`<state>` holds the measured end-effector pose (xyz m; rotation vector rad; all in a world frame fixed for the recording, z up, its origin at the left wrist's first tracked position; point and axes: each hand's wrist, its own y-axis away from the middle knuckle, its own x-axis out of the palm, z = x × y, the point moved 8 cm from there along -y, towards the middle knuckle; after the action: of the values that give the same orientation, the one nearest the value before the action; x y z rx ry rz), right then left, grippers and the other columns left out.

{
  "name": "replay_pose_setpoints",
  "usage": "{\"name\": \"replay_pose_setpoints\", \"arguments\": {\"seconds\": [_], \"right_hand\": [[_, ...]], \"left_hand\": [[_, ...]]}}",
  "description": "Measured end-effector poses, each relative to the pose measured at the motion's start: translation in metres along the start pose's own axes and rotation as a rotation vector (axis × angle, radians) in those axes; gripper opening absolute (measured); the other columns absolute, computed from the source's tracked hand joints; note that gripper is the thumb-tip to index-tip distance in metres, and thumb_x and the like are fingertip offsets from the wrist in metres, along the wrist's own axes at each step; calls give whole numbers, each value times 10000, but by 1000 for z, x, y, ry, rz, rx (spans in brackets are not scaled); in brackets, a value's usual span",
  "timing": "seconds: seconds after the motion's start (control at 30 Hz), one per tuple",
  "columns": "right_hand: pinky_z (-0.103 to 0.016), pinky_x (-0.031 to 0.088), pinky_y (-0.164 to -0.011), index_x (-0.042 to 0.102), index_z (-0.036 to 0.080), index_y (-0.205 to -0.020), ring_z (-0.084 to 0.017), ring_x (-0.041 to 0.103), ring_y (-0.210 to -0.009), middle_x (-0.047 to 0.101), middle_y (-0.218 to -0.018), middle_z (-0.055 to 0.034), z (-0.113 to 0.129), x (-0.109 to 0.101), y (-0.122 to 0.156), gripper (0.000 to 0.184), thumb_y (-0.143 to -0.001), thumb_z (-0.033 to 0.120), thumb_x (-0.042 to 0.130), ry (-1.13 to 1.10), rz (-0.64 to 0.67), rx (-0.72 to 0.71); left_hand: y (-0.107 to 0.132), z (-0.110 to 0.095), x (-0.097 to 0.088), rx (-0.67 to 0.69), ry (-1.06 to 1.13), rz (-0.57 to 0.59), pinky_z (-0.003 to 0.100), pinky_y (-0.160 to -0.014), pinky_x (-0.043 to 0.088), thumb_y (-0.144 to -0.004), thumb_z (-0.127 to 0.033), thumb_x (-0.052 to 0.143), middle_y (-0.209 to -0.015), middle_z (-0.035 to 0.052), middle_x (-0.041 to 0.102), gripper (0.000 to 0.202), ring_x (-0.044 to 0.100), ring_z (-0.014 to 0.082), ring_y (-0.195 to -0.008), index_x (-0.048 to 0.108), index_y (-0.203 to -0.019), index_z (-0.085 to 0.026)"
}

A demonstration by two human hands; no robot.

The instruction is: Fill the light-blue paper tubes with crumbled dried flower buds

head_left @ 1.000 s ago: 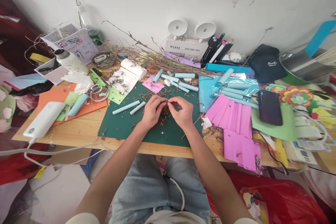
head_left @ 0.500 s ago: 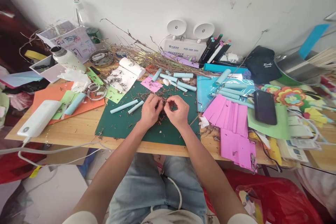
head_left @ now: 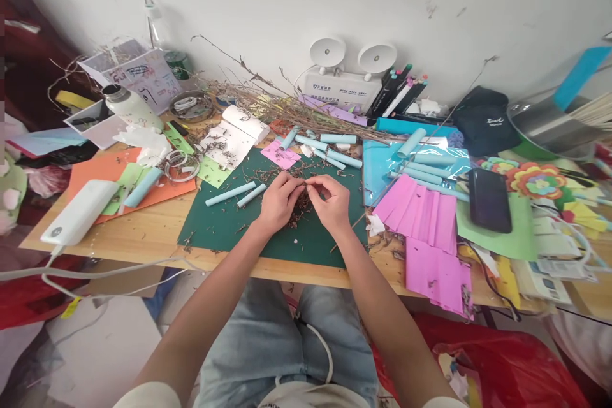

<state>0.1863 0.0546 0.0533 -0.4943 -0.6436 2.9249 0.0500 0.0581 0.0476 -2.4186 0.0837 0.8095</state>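
Observation:
Both my hands meet over a dark green cutting mat (head_left: 224,223) on a wooden desk. My left hand (head_left: 277,203) and my right hand (head_left: 333,204) are each closed in a pinch on a thin dry twig (head_left: 305,183) held between them. Under my hands lies a small heap of brown twig bits and crumbs (head_left: 301,207). Two pale blue paper rolls (head_left: 236,194) lie on the mat to the left of my left hand. A pink paper square (head_left: 280,155) sits at the mat's far edge.
Dry branches (head_left: 268,99) sprawl along the wall. More blue rolls (head_left: 329,150), a stack of pink paper strips (head_left: 425,217), a black phone (head_left: 489,199), a white power bank (head_left: 79,211), orange paper (head_left: 102,172), markers (head_left: 399,86) and a paper flower (head_left: 538,180) crowd the desk.
My hands stay over the heap; the fingers have shifted slightly on the twig, with the pinch points drawn close together again. The view has tilted a little.

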Motion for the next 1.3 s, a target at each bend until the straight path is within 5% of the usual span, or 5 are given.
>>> {"name": "replay_pose_setpoints", "arguments": {"seconds": [0.3,0.5,0.67,1.1,1.3], "right_hand": [[-284,538,-709,668,211,-859,-150,635,-737,691,-847,-30,14,2,1,106,-855,179,567,114,-4,-77],[-281,517,-666,634,206,-816,-141,598,-663,656,-781,-21,25,-7,2,100,-815,149,553,199,-123,-196],[-308,545,-734,694,221,-856,-166,658,-770,702,-869,-44,11,-7,-1,179,-851,146,531,210,-86,-153],[-367,537,-816,733,220,-971,-215,647,-879,730,-927,-62,3,3,-1,168,-904,236,580,331,21,-161],[-376,536,-818,716,219,-1056,-220,640,-901,722,-948,-72,7,4,-1,243,-932,217,507,320,20,-174]], "left_hand": [[1,-4,3,42,-110,3,270,-673,406,-990,-299,447,-859,45,570,232,544,159,-796,641,-934,-182],[-1,14,-16,-105,-153,-168,269,-675,399,-961,-246,486,-828,31,583,182,541,147,-757,611,-849,-177],[-1,14,-14,-42,-134,-89,274,-712,421,-982,-290,471,-838,36,571,224,539,149,-774,616,-854,-176],[1,3,-4,44,-124,5,357,-923,480,-1013,-268,342,-1083,116,567,404,557,209,-1023,485,-1375,-159],[5,12,-8,-21,11,-132,305,-861,532,-959,-263,516,-1072,76,643,282,634,168,-953,529,-1231,-191]]}}
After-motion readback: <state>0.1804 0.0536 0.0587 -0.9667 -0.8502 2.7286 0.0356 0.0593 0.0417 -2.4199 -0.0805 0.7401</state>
